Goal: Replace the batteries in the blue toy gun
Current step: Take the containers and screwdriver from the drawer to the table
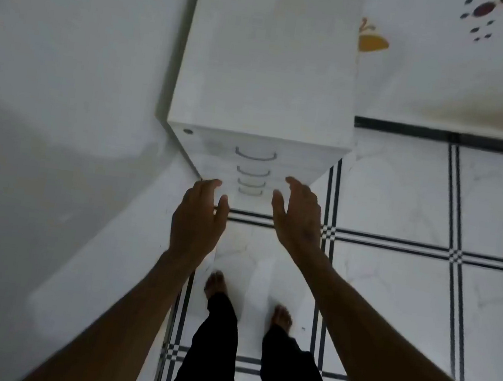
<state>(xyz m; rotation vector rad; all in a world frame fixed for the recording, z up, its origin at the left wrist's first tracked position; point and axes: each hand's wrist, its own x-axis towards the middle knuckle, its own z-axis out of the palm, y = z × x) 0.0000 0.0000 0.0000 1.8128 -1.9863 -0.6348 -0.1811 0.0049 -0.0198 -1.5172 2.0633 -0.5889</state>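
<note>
1. The blue toy gun and its batteries appear nowhere in the head view, so where they are cannot be told.
2. The left hand (pixel 198 215) is held out in front of the body, fingers loosely spread and slightly bent, holding nothing.
3. The right hand (pixel 299 216) is held out beside it, palm turned inward, fingers relaxed and apart, also holding nothing.
4. Both hands hover in front of a tall white metal drawer cabinet (pixel 268 65), level with its lower drawers and not touching it.
5. Four curved grey wire handles (pixel 255 155) run down the cabinet front, one per drawer.
6. The cabinet stands against a white wall (pixel 72 41) on a white tiled floor with black double lines (pixel 400 208).
7. Bare feet (pixel 216 284) and black trouser legs (pixel 210 359) show below the arms.
8. A yellow sticker (pixel 373 42) and dark red spots (pixel 502 18) mark the white surface to the cabinet's right.
</note>
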